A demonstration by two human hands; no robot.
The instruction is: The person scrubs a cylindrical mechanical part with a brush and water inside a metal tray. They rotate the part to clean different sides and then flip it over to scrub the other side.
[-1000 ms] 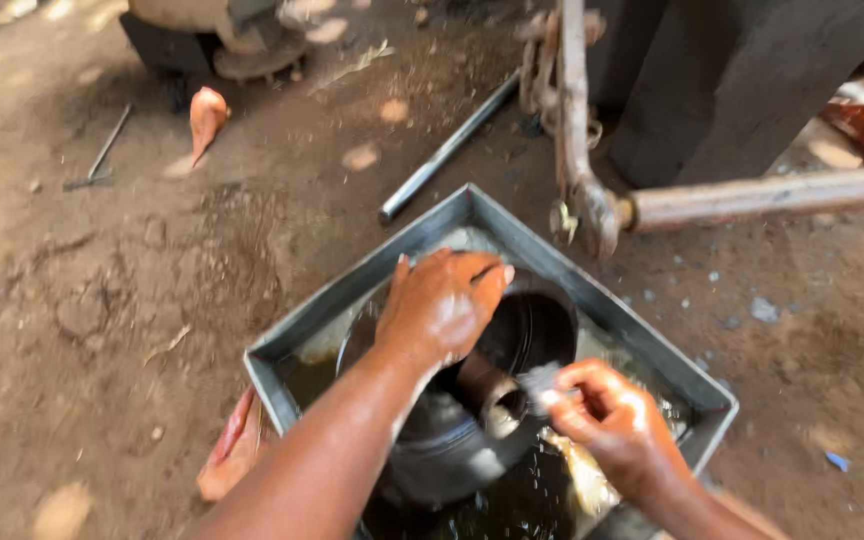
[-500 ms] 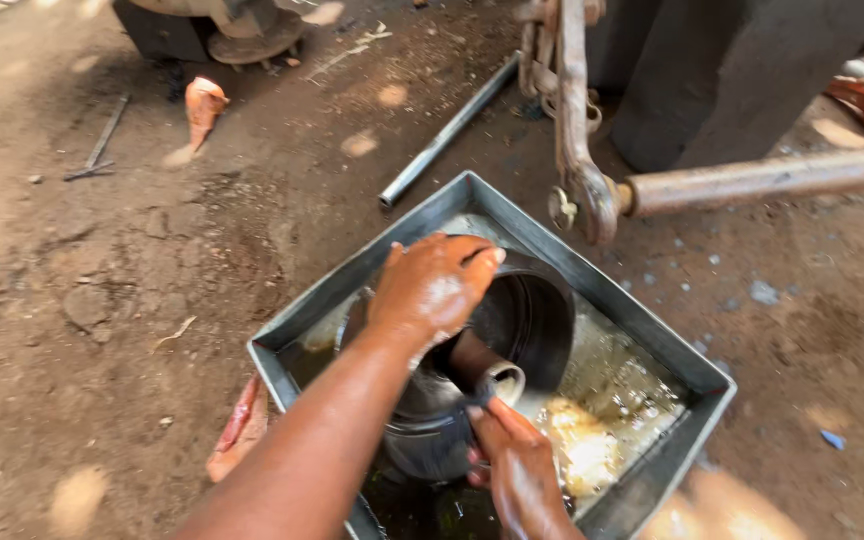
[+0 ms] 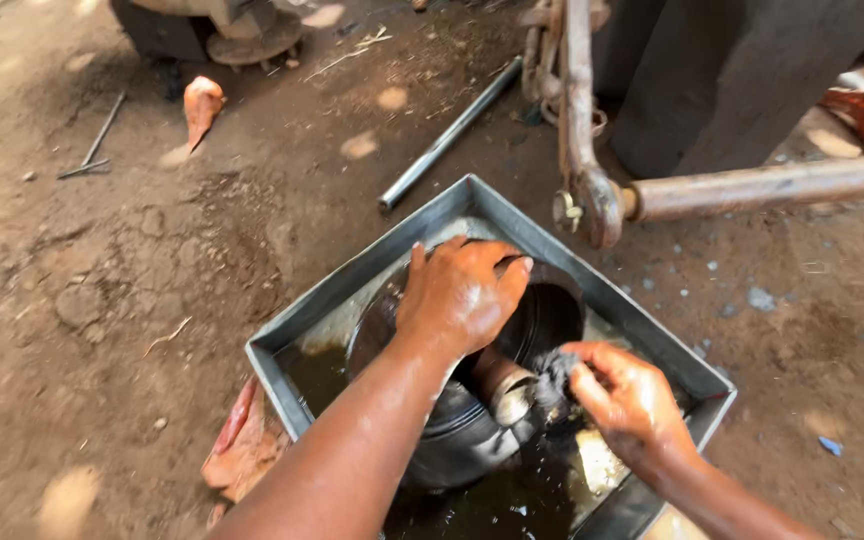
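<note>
— How were the hands placed?

— The left hand [image 3: 459, 295] was laid spread and flat over the rim of the dark metal drum [image 3: 472, 400], which was lying in the oily tray [image 3: 352, 285]. The right hand [image 3: 627, 400] was closed on a dark wad, probably a rag [image 3: 555, 380], pressed at the drum's hub.

— And the room around?

— The tray's walls were close; open dirt was seen left, a steel rod [image 3: 449, 135] beyond.
</note>
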